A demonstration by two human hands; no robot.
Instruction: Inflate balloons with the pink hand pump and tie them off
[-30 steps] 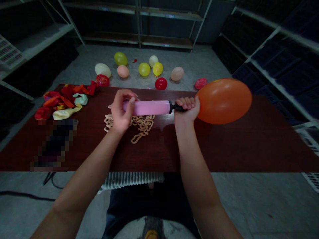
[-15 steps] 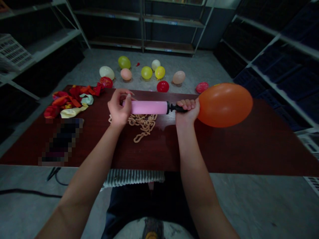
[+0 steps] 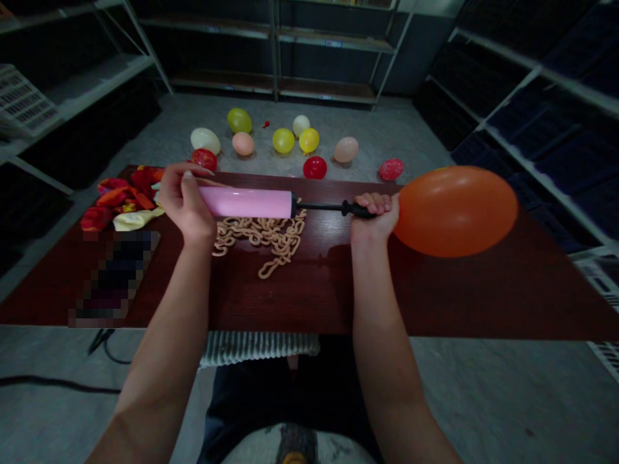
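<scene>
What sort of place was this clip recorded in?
Probably a storeroom or warehouse: grey metal shelving lines the walls, dark blue plastic crates fill the right-hand racks, and a grey concrete floor runs beneath them.

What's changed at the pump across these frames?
The left hand pulled the pink plastic pump barrel leftward, baring a thin black rod. The right hand kept hold of the black pump nozzle, shifting slightly right with the orange inflated balloon. The tangled beige chain stayed put.
</scene>
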